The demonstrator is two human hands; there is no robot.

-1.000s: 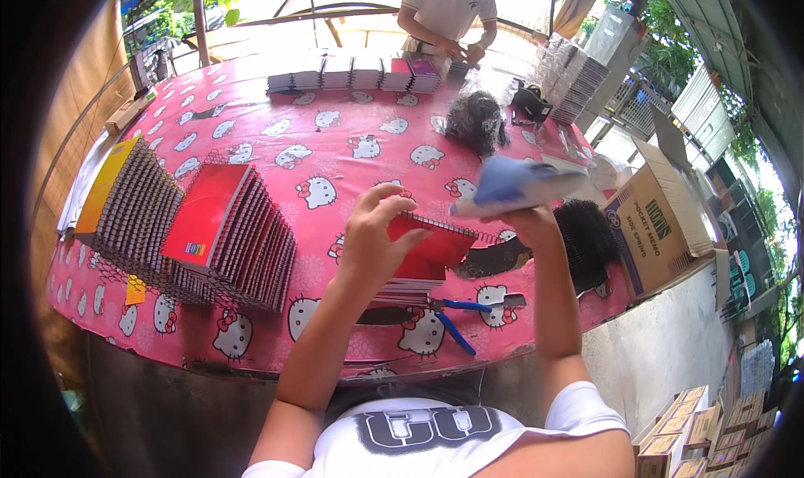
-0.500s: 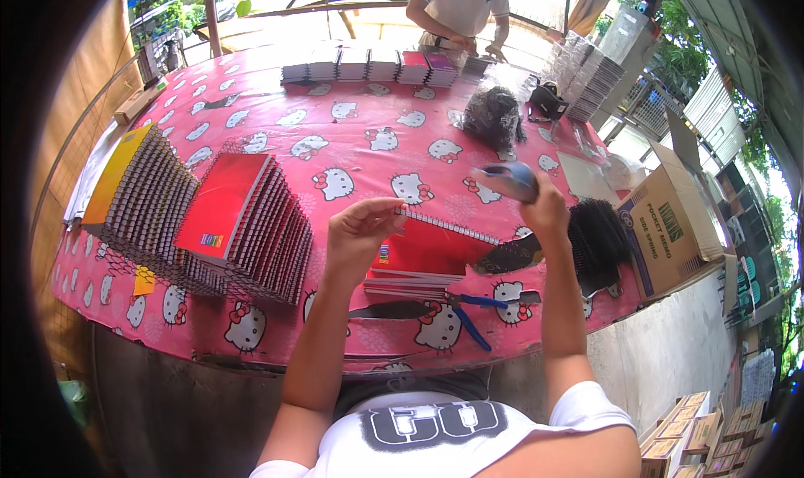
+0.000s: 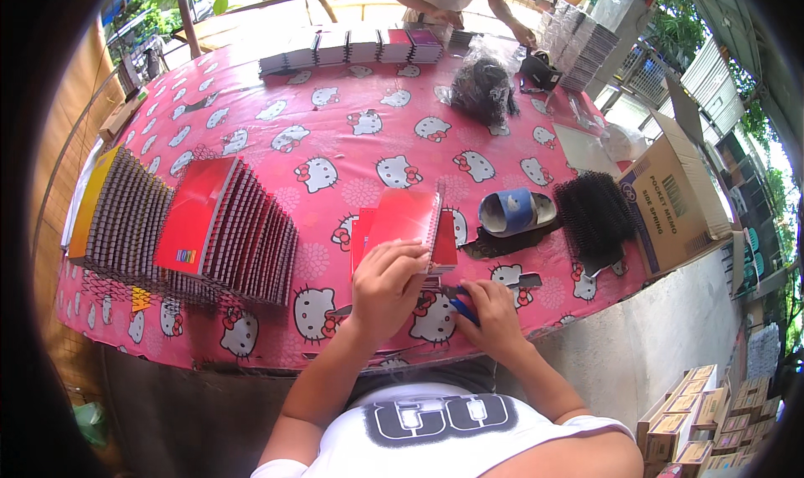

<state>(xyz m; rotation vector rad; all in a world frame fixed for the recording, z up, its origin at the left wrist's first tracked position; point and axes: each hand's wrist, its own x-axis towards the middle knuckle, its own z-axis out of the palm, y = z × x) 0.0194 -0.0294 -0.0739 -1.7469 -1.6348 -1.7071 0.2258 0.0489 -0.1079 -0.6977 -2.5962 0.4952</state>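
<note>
Currently the left hand (image 3: 387,279) presses flat, fingers spread, on the red spiral notebook (image 3: 405,223) at the desk (image 3: 335,143) front edge, while the right hand (image 3: 494,317) closes on the blue-handled tool (image 3: 463,308); the notebook looks light, flexible and smooth-covered, best gripped along its stiff wire spine.

Blue sandal (image 3: 512,212) now on table; right hand (image 3: 494,314) lowered onto blue-handled tool (image 3: 463,309)
</note>
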